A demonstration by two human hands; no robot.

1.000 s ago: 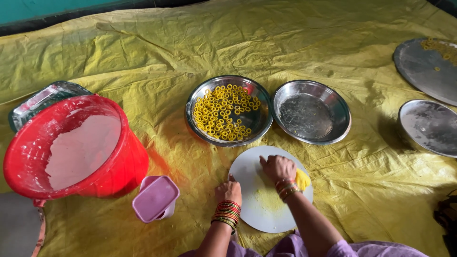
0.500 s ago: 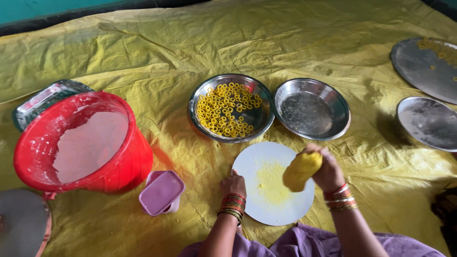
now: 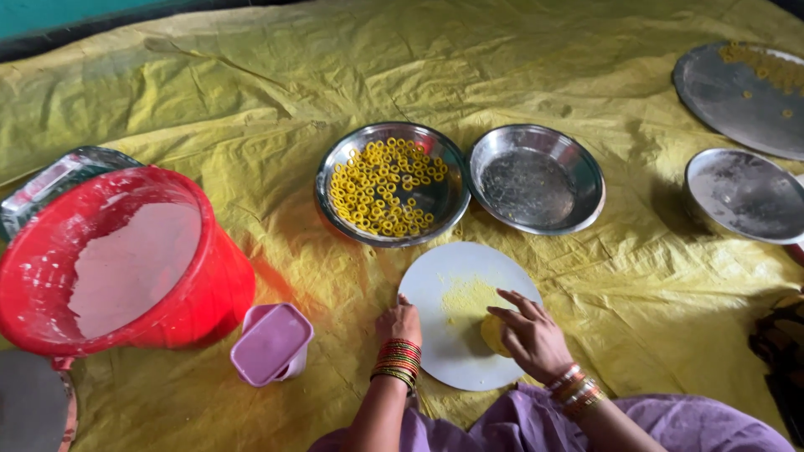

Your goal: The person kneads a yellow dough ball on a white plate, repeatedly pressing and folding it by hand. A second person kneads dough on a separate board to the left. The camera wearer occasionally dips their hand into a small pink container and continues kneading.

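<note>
A round white board [image 3: 452, 351] lies on the yellow sheet in front of me. My right hand [image 3: 529, 333] presses down on a lump of yellow dough [image 3: 492, 333] on the board, next to a yellow smear. My left hand [image 3: 399, 322] rests on the board's left edge, fingers curled, holding it. Just beyond the board stands a steel bowl [image 3: 335, 172] filled with several small yellow dough rings [image 3: 381, 194]. An empty steel bowl [image 3: 536, 177] sits to its right.
A red bucket [image 3: 219, 276] with white flour stands at the left, a small lilac box [image 3: 272, 343] beside it. Two steel plates [image 3: 741, 192] [image 3: 729, 96] lie at the far right, the farther one with a few rings. A yellow sheet [image 3: 251, 75] covers the floor.
My right hand had lifted the dough lump above the board; now it has set it back down and presses on it. My left hand stays at the board's edge.
</note>
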